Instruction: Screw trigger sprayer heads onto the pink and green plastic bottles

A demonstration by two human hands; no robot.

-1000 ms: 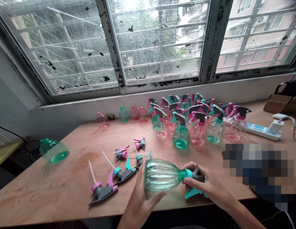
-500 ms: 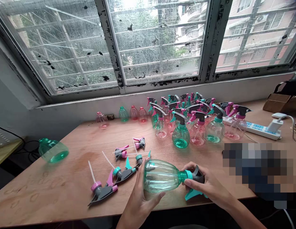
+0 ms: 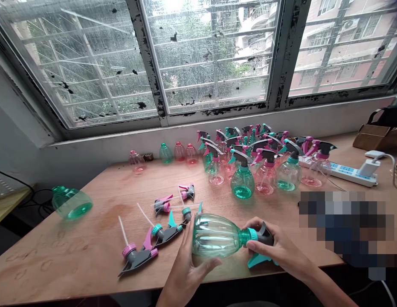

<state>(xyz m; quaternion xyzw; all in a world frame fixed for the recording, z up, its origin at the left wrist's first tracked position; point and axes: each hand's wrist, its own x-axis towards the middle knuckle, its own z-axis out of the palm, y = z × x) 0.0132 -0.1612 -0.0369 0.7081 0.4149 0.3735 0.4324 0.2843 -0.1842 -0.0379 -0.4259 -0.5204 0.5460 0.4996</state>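
A clear green spray bottle [image 3: 217,235] lies sideways in the air above the table's front edge, its base to the left. My left hand [image 3: 193,260] cups the base and lower side, with the thumb along the near side. My right hand [image 3: 278,247] is closed around the black and teal spray head [image 3: 264,236] at the bottle's neck, thumb on the teal collar. To the left of my left hand lie loose spray heads: one with a pink collar [image 3: 134,256], one with a teal collar [image 3: 166,232], and several more behind them.
Several assembled spray bottles [image 3: 243,183] stand at the back right, beside a white power strip [image 3: 352,174]. Bottles without heads, such as a green one [image 3: 166,153], line the wall. Another green bottle [image 3: 72,204] stands at the left edge. A pixelated area covers the right front.
Both hands keep their hold on the spray bottle in nearly the same place. The bottle and fingers have shifted only very slightly.
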